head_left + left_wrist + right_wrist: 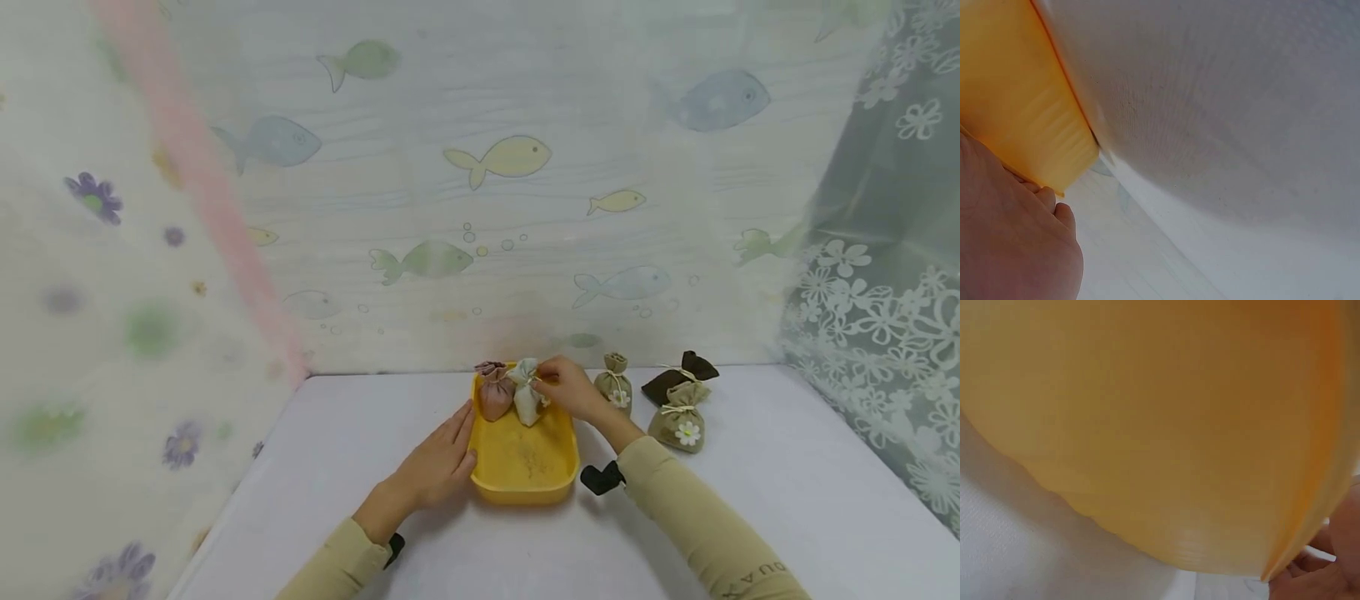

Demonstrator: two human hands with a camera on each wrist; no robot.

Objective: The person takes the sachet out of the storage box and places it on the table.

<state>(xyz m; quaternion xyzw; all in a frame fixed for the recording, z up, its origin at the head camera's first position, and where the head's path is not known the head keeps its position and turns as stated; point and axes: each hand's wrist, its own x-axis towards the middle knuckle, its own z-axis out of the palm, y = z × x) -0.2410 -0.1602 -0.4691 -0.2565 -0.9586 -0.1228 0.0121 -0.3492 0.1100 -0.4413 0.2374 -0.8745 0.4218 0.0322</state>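
A yellow plastic tray (519,457) stands on the white tabletop in the head view. Inside its far end are a dusty-pink drawstring pouch (495,400) and, to the right of it, a pale whitish pouch (527,407). My right hand (572,390) reaches over the tray's right rim and pinches the pale pouch near its tied neck. Along the left side of the tray lies my left hand (433,465), its fingers extended against the rim. The left wrist view shows that hand (1016,237) touching the tray's edge; in the right wrist view the tray wall (1147,437) hides the pouches.
Right of the tray stands a tan pouch (615,385) with a white flower. Farther right, a dark brown pouch (667,383) lies behind another tan flowered pouch (678,427). A fish-patterned curtain (510,208) hangs behind the table, with patterned sheets at both sides.
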